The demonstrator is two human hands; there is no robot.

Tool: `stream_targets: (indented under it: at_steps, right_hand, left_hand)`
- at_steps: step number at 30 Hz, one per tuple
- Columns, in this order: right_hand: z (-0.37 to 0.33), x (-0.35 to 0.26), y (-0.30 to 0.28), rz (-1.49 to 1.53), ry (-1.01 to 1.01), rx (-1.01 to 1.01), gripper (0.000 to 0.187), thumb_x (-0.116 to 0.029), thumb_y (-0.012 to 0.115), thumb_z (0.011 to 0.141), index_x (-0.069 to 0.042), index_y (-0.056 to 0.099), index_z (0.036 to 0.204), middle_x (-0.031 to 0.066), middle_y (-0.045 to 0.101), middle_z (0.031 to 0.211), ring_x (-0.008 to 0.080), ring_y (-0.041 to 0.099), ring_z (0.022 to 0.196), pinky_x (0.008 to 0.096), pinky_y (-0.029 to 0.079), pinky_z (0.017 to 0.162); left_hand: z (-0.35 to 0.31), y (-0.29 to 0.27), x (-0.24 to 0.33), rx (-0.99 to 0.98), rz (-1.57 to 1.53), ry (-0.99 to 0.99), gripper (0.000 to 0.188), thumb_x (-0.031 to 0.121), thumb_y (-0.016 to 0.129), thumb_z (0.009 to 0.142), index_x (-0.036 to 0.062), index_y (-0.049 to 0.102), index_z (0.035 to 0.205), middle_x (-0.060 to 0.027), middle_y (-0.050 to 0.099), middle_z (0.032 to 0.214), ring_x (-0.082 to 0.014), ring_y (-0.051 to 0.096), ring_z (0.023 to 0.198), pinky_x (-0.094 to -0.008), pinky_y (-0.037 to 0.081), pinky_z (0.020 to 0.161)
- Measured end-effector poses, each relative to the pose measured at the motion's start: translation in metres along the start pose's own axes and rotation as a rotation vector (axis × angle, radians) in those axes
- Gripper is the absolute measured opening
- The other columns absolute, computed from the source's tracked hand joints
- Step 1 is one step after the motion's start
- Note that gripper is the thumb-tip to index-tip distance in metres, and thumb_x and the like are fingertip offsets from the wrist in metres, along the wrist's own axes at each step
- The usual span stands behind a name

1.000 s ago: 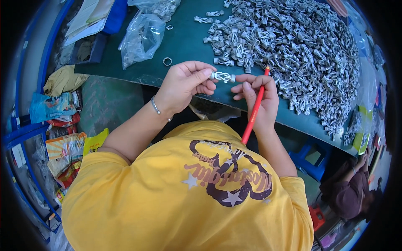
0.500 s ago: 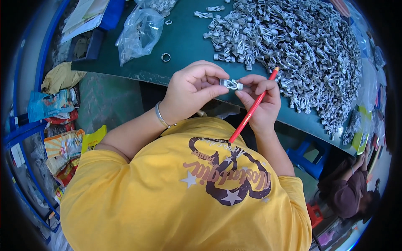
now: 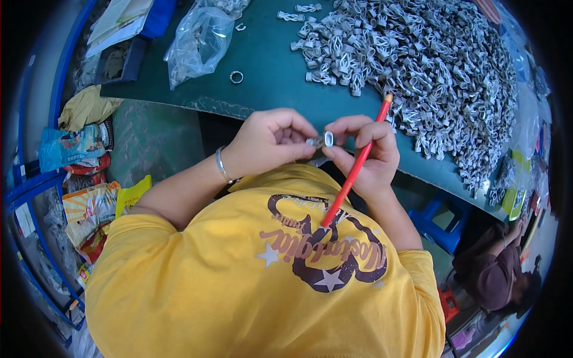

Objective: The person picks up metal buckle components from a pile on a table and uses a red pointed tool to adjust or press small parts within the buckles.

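Observation:
Between my two hands is a small silver metal part, one oval open end turned up toward me. My left hand is closed, its fingertips pinching the part's left end. On the other end, the thumb and forefinger of my right hand press together. Tucked through that same hand is a red pencil, slanting from its pale upper tip down to my yellow shirt. Many matching looped silver parts lie in a large heap beyond my right hand.
The green table has its near edge just past my hands. A clear plastic bag and a small ring lie on it. Blue stool stands below at right; another person sits beyond. Snack packets hang at left.
Both hands have come down closer to my body. The metal part has turned, from showing its looped side to showing its oval end. The pencil has tilted more upright.

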State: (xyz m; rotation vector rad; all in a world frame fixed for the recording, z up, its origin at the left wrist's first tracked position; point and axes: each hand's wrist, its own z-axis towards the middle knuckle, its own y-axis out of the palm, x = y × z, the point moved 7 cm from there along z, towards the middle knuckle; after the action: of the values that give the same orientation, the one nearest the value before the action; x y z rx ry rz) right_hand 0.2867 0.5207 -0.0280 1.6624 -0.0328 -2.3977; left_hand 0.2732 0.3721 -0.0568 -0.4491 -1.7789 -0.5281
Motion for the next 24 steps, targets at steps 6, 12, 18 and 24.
stream_targets:
  at_steps: [6, 12, 18, 24]
  right_hand:
    - [-0.01, 0.009, -0.009, 0.044, 0.109, 0.006, 0.03, 0.004, 0.067, 0.076, -0.005, 0.04, 0.081, 0.0157, 0.062, 0.093, 0.0135, 0.056, 0.08, 0.0253, 0.046, 0.07]
    - [-0.005, 0.008, -0.011, -0.029, 0.121, 0.091, 0.023, 0.001, 0.061, 0.083, -0.004, 0.04, 0.081, 0.0152, 0.061, 0.088, 0.0116, 0.055, 0.073, 0.0225, 0.045, 0.066]
    - [-0.001, 0.007, -0.017, -0.065, 0.118, 0.141, 0.022, 0.001, 0.06, 0.084, -0.004, 0.039, 0.08, 0.0136, 0.061, 0.085, 0.0105, 0.053, 0.072, 0.0214, 0.044, 0.065]
    - [0.0, 0.02, -0.021, -0.07, 0.207, 0.178, 0.019, 0.005, 0.057, 0.084, -0.003, 0.04, 0.082, 0.0121, 0.06, 0.086, 0.0103, 0.054, 0.075, 0.0213, 0.044, 0.065]
  left_hand:
    - [-0.014, 0.003, -0.006, 0.02, 0.477, 0.131, 0.014, 0.0, 0.068, 0.076, -0.002, 0.062, 0.088, -0.0096, 0.059, 0.088, -0.0146, 0.063, 0.075, -0.0231, 0.053, 0.064]
    - [0.019, -0.007, 0.038, 0.371, 0.864, 0.56, 0.025, -0.001, 0.065, 0.075, -0.0001, 0.058, 0.099, -0.0132, 0.053, 0.092, -0.0237, 0.057, 0.071, -0.031, 0.048, 0.061]
    - [0.047, -0.026, 0.033, 0.441, 0.968, 0.54, 0.017, 0.002, 0.067, 0.073, 0.0014, 0.057, 0.087, -0.0104, 0.054, 0.083, -0.0245, 0.057, 0.068, -0.0325, 0.047, 0.06]
    - [0.045, -0.017, 0.032, 0.288, 0.946, 0.51, 0.016, -0.001, 0.067, 0.072, 0.0001, 0.058, 0.085, -0.01, 0.056, 0.082, -0.019, 0.058, 0.063, -0.0286, 0.048, 0.058]
